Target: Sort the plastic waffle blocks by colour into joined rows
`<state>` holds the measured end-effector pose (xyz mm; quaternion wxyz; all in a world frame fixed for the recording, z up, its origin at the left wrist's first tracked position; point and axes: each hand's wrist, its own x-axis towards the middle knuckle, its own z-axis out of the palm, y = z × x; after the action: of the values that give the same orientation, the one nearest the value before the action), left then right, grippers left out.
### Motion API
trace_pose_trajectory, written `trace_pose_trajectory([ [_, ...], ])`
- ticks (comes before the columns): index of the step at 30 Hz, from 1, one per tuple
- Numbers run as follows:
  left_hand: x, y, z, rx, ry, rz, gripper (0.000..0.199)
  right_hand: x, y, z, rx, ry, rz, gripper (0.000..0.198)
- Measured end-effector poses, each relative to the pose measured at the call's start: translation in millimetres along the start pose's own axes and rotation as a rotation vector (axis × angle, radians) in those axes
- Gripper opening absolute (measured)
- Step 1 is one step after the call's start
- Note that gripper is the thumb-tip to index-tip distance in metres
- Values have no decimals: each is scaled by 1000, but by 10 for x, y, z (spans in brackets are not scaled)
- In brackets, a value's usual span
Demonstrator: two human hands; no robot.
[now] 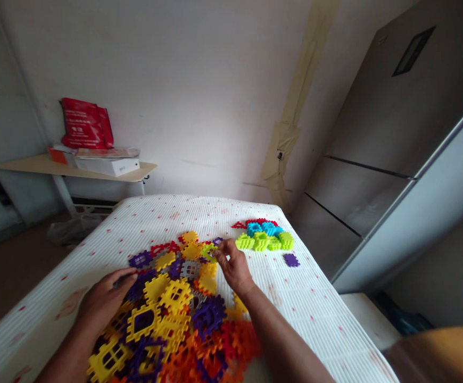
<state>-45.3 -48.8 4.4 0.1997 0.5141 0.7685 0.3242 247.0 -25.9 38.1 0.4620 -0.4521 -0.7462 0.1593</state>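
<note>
A mixed heap of plastic interlocking building tiles lies in front of me, with yellow (175,295), purple (208,316), grey (190,269) and orange pieces. My right hand (234,266) reaches over the heap's far right side, thumb and fingers pinched on the edge of a lime green tile (208,252) with openings in it. On the left edge of the heap rests my left hand (109,292), its fingers stretched out beside a dark purple tile (141,284). Nothing shows in its grasp, and its fingertips are partly in shadow.
Stacks of lime green tiles (261,241), blue tiles (269,229) and red tiles (260,221) stand at the table's far right. A single purple tile (291,260) lies near them. A side desk (27,164) holds a red bag (85,125); a fridge (375,138) stands right.
</note>
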Motion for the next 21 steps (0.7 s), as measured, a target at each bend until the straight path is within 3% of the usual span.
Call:
trace_pose_trajectory([
  [4,17,-17,-2,-3,-13,-7,36,-90,156,-396,-482,41,-110,20],
  [8,28,-28,6,-11,-21,-7,36,-402,443,-728,-787,-67,-133,27],
  [11,29,-33,12,-8,-24,-7,37,-644,622,-849,-750,-188,-88,16],
  [14,22,-30,5,6,-30,-12,38,-767,707,-919,-545,-222,-12,13],
  [17,9,-15,-10,18,-42,-15,39,-785,750,-1000,-424,-47,126,16],
  [21,7,2,-26,23,-72,-21,43,-811,801,-1086,-476,118,327,15],
])
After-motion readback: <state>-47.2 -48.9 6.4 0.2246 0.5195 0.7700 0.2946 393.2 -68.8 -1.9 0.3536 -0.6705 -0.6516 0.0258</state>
